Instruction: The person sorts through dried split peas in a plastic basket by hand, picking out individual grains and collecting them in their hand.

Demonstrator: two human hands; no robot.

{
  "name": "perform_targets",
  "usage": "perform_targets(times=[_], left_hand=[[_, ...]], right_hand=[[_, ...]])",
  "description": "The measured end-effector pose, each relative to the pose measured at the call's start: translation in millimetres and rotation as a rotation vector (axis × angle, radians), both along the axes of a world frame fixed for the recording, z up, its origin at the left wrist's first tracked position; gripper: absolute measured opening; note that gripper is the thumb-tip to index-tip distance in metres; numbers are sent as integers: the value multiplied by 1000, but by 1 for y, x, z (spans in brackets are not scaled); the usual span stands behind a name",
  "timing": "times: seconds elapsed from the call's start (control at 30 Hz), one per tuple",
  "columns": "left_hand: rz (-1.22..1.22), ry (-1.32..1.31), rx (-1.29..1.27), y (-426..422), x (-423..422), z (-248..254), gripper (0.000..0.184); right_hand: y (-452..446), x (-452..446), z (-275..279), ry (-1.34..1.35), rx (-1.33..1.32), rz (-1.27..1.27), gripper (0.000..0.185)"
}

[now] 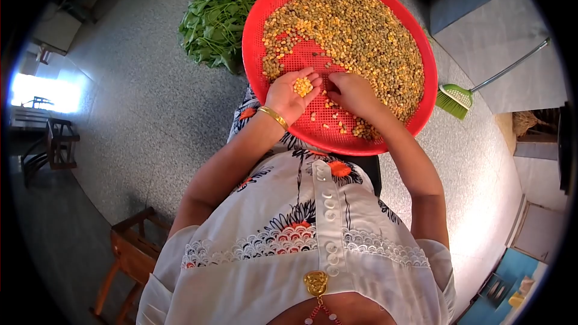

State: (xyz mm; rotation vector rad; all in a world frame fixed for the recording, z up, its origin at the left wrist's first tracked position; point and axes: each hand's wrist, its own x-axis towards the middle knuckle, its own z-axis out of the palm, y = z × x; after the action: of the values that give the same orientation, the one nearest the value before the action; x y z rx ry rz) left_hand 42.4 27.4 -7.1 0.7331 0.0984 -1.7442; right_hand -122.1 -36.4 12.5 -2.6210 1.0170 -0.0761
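A round red mesh tray point(428, 78) rests across my lap, holding a wide spread of greenish-brown and yellow beans point(373, 30). Over its near left part, my left hand point(289, 96) is palm up and cupped around a small heap of yellow beans point(303, 86). Just to the right, my right hand point(354, 93) reaches palm down to the mesh, fingers bent together near the edge of the beans. Its fingertips are partly hidden, and I cannot make out what is between them. A few loose beans lie on the mesh below the hands.
Leafy greens point(214, 27) lie on the speckled floor beyond the tray's left side. A green and white broom point(456, 100) is at the right. A wooden stool point(133, 253) stands at the lower left, and a dark chair point(60, 143) is farther left.
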Motion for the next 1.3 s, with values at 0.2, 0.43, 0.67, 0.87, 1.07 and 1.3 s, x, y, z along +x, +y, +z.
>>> perform_targets(times=[0.2,0.43,0.67,0.87,1.07,1.3], left_hand=[[1,-21,7,0,0,4,26],[-10,17,-40,1,1,0,27],[-5,-13,5,0,1,4,25],[3,-62,35,1,-2,10,30],[7,-46,30,-1,-1,5,30],[5,-13,-21,2,-1,7,31]], right_hand=[[0,3,-4,11,-118,31,22],[0,17,36,-422,257,-80,13],[-7,7,21,-367,203,-99,13],[0,7,-14,-196,-46,91,20],[-3,10,-8,-139,-106,90,18],[3,23,47,-580,352,-108,12]])
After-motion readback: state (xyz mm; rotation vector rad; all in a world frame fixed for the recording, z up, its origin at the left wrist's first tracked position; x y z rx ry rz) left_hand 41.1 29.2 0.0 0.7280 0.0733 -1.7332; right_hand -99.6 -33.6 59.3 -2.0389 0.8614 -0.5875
